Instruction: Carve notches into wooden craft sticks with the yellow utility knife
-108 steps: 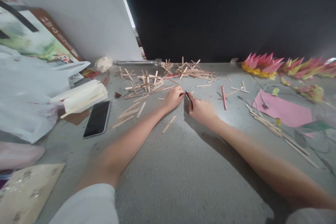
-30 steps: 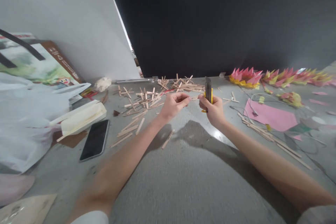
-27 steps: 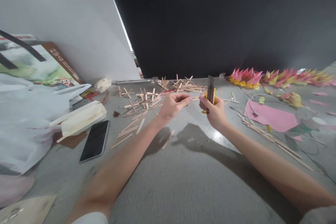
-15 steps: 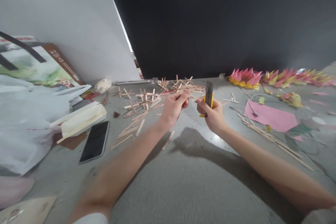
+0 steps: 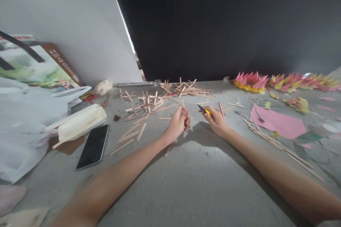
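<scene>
Near the middle of the grey surface, my left hand (image 5: 179,122) is closed round a small wooden stick (image 5: 183,103), whose tip shows above the fingers. To its right, my right hand (image 5: 216,122) grips a yellow and black cutter (image 5: 206,111), its dark end pointing up and left. A thin reddish stick (image 5: 221,109) rises beside that hand's fingers; whether the hand holds it is unclear. The two hands are apart. Just beyond them lies a pile of wooden sticks (image 5: 149,102), some joined in crosses. One stick (image 5: 168,149) is partly under my left wrist.
At the left are a phone (image 5: 93,147), a cream tray (image 5: 80,124) and a white plastic bag (image 5: 23,124). Pink and yellow paper flowers (image 5: 250,81), pink paper (image 5: 278,122), a cable and long sticks (image 5: 263,136) lie at the right. A black panel (image 5: 213,25) stands behind.
My left hand has moved down, with a stick tip now upright above it. My right hand has lowered slightly, and the cutter has tipped from upright to slanting left. The reddish stick now shows.
</scene>
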The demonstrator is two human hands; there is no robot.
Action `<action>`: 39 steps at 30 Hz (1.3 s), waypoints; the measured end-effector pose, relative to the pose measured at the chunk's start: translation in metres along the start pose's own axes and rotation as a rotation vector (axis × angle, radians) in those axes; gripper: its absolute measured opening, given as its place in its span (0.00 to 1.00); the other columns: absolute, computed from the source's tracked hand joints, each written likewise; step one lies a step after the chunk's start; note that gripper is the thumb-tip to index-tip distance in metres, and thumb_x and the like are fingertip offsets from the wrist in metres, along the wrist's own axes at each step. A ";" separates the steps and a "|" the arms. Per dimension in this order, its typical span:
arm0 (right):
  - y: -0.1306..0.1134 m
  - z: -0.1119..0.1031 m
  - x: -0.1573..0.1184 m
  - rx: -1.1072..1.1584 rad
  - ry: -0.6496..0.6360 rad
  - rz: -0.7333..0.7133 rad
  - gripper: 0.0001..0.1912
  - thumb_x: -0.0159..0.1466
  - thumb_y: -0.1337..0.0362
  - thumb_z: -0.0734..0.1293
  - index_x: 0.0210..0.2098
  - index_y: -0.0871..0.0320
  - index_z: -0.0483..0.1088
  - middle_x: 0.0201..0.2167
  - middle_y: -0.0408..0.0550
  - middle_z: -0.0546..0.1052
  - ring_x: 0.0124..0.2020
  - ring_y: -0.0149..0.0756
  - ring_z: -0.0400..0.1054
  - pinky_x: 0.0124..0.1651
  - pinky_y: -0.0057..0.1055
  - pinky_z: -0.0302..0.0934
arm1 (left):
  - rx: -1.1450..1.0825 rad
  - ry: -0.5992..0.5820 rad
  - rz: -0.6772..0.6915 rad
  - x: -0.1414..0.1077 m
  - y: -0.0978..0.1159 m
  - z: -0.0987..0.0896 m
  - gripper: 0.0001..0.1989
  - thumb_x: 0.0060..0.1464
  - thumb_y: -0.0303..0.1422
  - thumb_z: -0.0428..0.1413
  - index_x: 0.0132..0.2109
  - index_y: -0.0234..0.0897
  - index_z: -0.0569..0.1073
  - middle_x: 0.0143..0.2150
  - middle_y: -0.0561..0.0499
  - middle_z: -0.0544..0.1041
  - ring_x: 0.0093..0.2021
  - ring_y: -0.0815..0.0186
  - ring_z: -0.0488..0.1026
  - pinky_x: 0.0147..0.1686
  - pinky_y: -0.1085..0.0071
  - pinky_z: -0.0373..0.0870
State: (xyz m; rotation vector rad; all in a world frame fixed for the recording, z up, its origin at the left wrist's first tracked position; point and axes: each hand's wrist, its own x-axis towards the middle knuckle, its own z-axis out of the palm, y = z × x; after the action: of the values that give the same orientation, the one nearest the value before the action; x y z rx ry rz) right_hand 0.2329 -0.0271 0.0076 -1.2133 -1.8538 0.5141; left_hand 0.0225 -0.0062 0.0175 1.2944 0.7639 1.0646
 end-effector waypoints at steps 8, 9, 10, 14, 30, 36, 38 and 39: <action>0.007 0.010 0.003 -0.323 -0.229 -0.167 0.20 0.80 0.56 0.52 0.60 0.56 0.69 0.49 0.56 0.77 0.51 0.46 0.71 0.56 0.41 0.65 | 0.058 -0.155 -0.076 -0.009 -0.028 -0.020 0.23 0.68 0.56 0.53 0.42 0.39 0.70 0.24 0.58 0.65 0.20 0.72 0.63 0.24 0.73 0.58; 0.007 0.011 0.003 -0.322 -0.237 -0.187 0.21 0.80 0.55 0.52 0.61 0.56 0.68 0.49 0.55 0.76 0.51 0.46 0.71 0.56 0.42 0.65 | 0.075 -0.159 -0.098 -0.011 -0.028 -0.021 0.23 0.68 0.55 0.53 0.41 0.38 0.71 0.24 0.57 0.67 0.21 0.71 0.65 0.24 0.72 0.58; 0.008 0.011 0.002 -0.310 -0.240 -0.212 0.22 0.81 0.55 0.51 0.63 0.55 0.68 0.48 0.55 0.76 0.50 0.46 0.70 0.56 0.42 0.64 | 0.082 -0.154 -0.117 -0.012 -0.027 -0.022 0.24 0.68 0.55 0.53 0.41 0.38 0.71 0.24 0.57 0.68 0.20 0.71 0.66 0.24 0.72 0.58; 0.014 0.012 0.000 -0.205 -0.183 -0.314 0.22 0.81 0.55 0.53 0.63 0.52 0.70 0.43 0.53 0.75 0.45 0.45 0.68 0.50 0.42 0.65 | 0.042 -0.173 -0.142 -0.017 -0.024 -0.024 0.23 0.68 0.55 0.54 0.40 0.37 0.70 0.24 0.59 0.66 0.19 0.72 0.64 0.25 0.73 0.59; 0.021 0.013 -0.002 -0.065 -0.136 -0.298 0.19 0.79 0.63 0.58 0.64 0.49 0.73 0.43 0.53 0.76 0.45 0.45 0.68 0.48 0.43 0.65 | -0.051 -0.243 -0.219 -0.023 -0.013 -0.020 0.24 0.69 0.54 0.53 0.43 0.36 0.70 0.25 0.62 0.53 0.22 0.73 0.52 0.25 0.73 0.49; 0.020 0.012 -0.002 -0.043 -0.152 -0.297 0.18 0.79 0.62 0.58 0.63 0.50 0.73 0.42 0.52 0.76 0.44 0.44 0.68 0.47 0.42 0.65 | -0.071 -0.232 -0.202 -0.024 -0.016 -0.019 0.24 0.69 0.54 0.54 0.43 0.35 0.70 0.27 0.61 0.54 0.25 0.72 0.49 0.26 0.72 0.50; 0.019 0.012 -0.002 -0.039 -0.151 -0.304 0.18 0.80 0.61 0.57 0.63 0.50 0.73 0.42 0.53 0.76 0.44 0.44 0.68 0.47 0.42 0.65 | -0.071 -0.246 -0.204 -0.024 -0.020 -0.021 0.23 0.69 0.54 0.53 0.43 0.36 0.70 0.27 0.60 0.54 0.25 0.72 0.49 0.26 0.72 0.50; 0.018 0.011 -0.002 -0.038 -0.151 -0.307 0.18 0.80 0.61 0.57 0.62 0.50 0.73 0.42 0.53 0.76 0.44 0.45 0.68 0.47 0.42 0.65 | -0.067 -0.254 -0.206 -0.024 -0.021 -0.022 0.23 0.70 0.53 0.53 0.44 0.36 0.70 0.27 0.60 0.53 0.25 0.72 0.49 0.26 0.72 0.50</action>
State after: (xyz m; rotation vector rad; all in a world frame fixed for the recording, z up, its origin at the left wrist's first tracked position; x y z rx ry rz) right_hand 0.2337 -0.0197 -0.0121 -0.9102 -2.1398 0.4090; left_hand -0.0019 -0.0191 -0.0095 1.2361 0.6473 0.7379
